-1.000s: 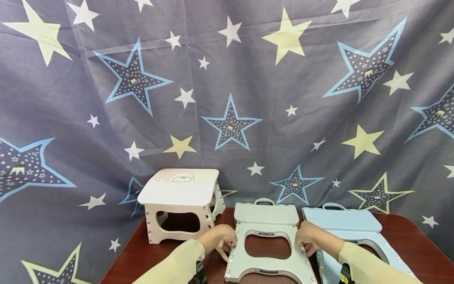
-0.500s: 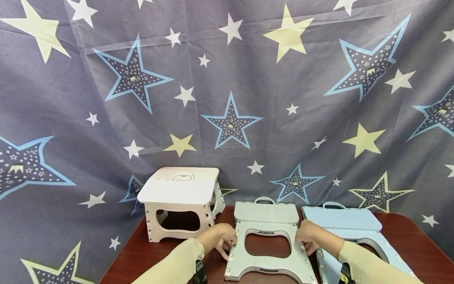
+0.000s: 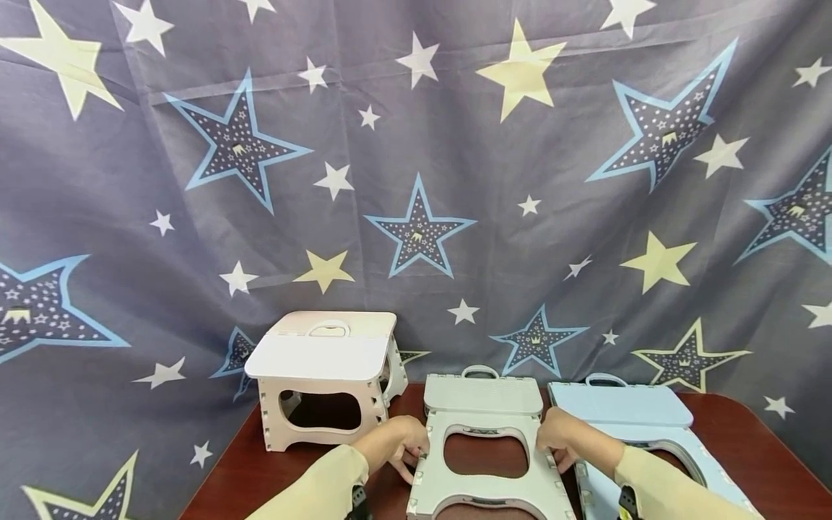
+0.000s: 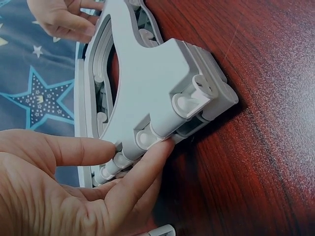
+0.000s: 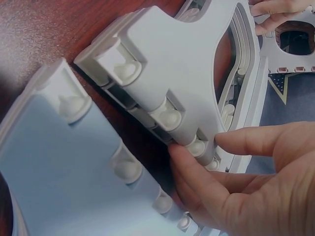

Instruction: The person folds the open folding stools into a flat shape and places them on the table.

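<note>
A grey folded stool (image 3: 482, 396) lies flat on the dark red-brown table (image 3: 747, 448), its handle toward the curtain. My left hand (image 3: 399, 444) grips its left hinge edge; in the left wrist view the thumb and fingers (image 4: 142, 167) pinch the stool (image 4: 147, 88) at its hinge knuckles. My right hand (image 3: 560, 440) holds the opposite edge; in the right wrist view its thumb and fingers (image 5: 246, 172) pinch the stool's (image 5: 182, 64) hinged side.
A white stool (image 3: 321, 354) stands unfolded at the table's back left. A light blue folded stool (image 3: 620, 404) lies flat right beside the grey one, close to my right hand. A star-patterned curtain (image 3: 416, 144) hangs just behind the table.
Both hands keep their hold on the grey stool's sides. The whole scene sits a little lower and further left in the head view; nothing else has visibly moved.
</note>
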Available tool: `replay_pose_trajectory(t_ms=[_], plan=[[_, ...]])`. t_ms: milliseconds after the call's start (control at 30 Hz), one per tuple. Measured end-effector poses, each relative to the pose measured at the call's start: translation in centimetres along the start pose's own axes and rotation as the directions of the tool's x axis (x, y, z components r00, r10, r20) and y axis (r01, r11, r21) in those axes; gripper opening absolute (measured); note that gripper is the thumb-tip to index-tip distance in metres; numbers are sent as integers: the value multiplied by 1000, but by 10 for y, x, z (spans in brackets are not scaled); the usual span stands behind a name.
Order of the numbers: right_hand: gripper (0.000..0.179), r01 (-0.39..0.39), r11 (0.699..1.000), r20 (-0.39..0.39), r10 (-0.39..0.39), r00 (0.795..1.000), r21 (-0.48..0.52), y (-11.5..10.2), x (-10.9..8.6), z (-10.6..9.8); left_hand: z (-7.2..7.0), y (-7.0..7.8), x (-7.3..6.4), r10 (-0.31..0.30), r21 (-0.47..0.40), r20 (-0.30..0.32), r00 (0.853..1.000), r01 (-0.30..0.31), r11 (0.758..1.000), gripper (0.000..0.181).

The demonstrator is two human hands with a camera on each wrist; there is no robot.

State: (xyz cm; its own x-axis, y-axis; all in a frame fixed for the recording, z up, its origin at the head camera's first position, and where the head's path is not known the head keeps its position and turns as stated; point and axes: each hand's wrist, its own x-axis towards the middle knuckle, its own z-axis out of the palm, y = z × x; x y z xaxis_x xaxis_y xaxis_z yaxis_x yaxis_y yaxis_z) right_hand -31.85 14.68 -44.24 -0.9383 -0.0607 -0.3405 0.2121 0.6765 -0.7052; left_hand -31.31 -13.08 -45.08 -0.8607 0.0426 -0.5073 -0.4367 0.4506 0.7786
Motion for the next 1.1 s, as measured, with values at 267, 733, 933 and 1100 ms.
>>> replay_pose_trajectory(t_ms=[267, 733, 933, 1100], plan=[[27, -2, 1000, 1, 2, 1000, -18, -7, 6, 0, -7, 3, -1, 0, 7, -14, 1000, 1, 1000, 12], [29, -4, 998, -23, 3, 1000, -62, -9, 4, 2, -5, -2, 0, -2, -26, -61, 998, 0, 1000, 12], [33, 1, 998, -18, -2, 1000, -59, -6, 3, -2, -2, -5, -3, 19, -20, -60, 998, -21, 1000, 12], [28, -20, 1000, 34, 20, 999, 5, -3, 3, -14, -3, -3, -9, 56, -6, -28, 998, -56, 998, 21]])
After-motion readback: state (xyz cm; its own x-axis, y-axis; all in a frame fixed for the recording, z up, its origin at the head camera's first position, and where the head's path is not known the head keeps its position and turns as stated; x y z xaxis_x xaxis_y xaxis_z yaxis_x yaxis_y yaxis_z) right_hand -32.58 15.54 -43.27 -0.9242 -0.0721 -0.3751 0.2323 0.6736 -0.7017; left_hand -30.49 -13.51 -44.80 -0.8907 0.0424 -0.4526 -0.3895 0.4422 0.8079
